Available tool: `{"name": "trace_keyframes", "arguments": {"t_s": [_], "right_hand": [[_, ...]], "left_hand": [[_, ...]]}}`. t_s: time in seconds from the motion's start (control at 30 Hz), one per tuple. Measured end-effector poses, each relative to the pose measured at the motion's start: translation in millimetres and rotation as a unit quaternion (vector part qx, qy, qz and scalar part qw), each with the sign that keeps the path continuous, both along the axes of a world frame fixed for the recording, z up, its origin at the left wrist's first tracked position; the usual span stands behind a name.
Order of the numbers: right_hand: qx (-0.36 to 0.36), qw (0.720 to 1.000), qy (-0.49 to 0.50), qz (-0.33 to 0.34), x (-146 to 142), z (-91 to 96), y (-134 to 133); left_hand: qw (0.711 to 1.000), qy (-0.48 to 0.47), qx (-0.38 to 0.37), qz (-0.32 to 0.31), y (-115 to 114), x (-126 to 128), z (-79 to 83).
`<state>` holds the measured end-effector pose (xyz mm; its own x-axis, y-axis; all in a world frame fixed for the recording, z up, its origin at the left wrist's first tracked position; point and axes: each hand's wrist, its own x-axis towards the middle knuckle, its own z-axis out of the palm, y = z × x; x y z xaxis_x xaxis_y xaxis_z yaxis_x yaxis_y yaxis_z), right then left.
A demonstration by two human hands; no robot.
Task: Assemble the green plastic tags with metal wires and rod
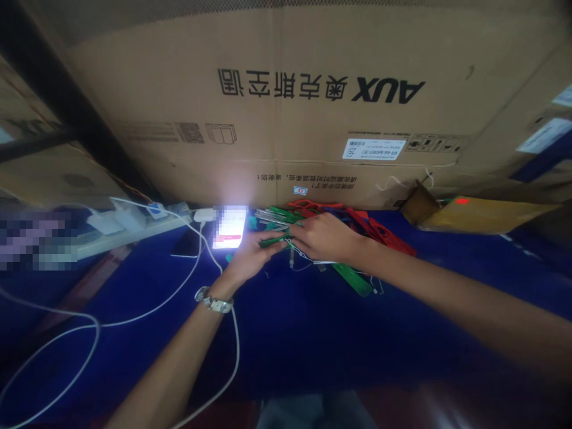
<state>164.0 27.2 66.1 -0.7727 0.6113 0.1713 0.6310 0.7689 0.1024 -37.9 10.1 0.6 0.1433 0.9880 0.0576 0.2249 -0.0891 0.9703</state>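
Observation:
Between the thumb and fingers of my left hand [250, 257] is a narrow green strip [273, 240]. My right hand [322, 236] has its fingers bent and pinched at the strip's right end, where a thin white string [298, 250] hangs out below them. The fingertips of my right hand are partly hidden. Around both hands lies a heap of flat pieces: red pieces [386, 235] to the right, silver strips [271, 217] behind, and a longer green piece [353, 279] in front.
A lit phone [230, 227] stands left of my left hand, beside a power strip [129, 229] with white plugs. A white cable [236, 339] loops over the blue tabletop [286, 333]. Behind rises a large cardboard box [286, 131]; a yellow envelope [487, 215] lies at right.

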Motion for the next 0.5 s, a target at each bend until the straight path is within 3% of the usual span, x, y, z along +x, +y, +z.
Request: {"name": "trace_keyframes", "arguments": {"t_s": [0.07,0.1,0.13,0.2,0.23,0.27,0.33,0.5], "right_hand": [[-0.065,0.983,0.162,-0.054,8.6,-5.4,-1.5],[-0.12,0.954,0.263,-0.081,12.6,-10.4,-1.9],[-0.199,0.907,0.359,-0.095,15.8,-16.7,-2.1],[-0.31,0.778,0.534,-0.114,19.0,-31.0,-2.0],[-0.328,0.725,0.597,-0.102,18.9,-37.8,-2.2],[-0.344,0.693,0.629,-0.077,17.8,-43.4,-2.7],[-0.373,0.652,0.658,-0.051,14.3,-50.0,-4.7],[-0.419,0.616,0.663,-0.067,6.9,-50.0,-10.8]], "left_hand": [[1.0,-0.014,0.0,0.026,2.5,-1.3,-3.4],[0.999,-0.018,0.002,0.044,3.8,-2.0,-5.0],[0.998,-0.018,0.005,0.06,4.9,-2.5,-6.4],[0.996,-0.014,0.012,0.086,6.3,-2.7,-8.5],[0.995,-0.01,0.016,0.094,6.6,-2.2,-9.0],[0.995,-0.005,0.023,0.1,6.4,-1.5,-9.2],[0.993,0.004,0.038,0.108,5.3,0.6,-8.3],[0.993,0.007,0.067,0.098,-0.1,7.9,-2.6]]}}
